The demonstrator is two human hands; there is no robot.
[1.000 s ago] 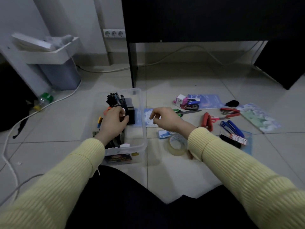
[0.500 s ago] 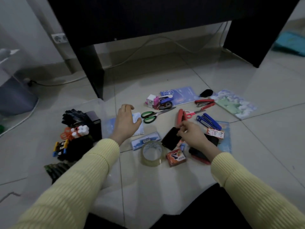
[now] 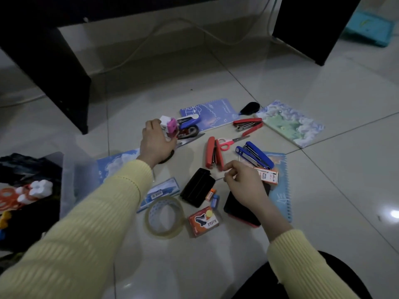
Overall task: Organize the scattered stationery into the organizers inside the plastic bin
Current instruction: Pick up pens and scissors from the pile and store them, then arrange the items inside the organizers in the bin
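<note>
Largely undone: the red stapler [image 3: 213,155] and more lie outside the nine-o'clock plastic bin [image 3: 71,180]. Left hand [image 3: 156,143] grips the pink block [image 3: 172,126]; right hand [image 3: 244,180] grip unclear.

Ribbed yellow sleeve [image 3: 97,212], red stapler [image 3: 210,153], blue stapler [image 3: 257,155], pink-handled scissors [image 3: 225,143], cloud-printed blue notebook [image 3: 114,165].

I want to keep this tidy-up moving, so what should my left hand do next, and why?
Probably grip the pink and white item with the left hand, ready for the plastic bin: the fingers are right at it, and the bin stands close on the left.
</note>
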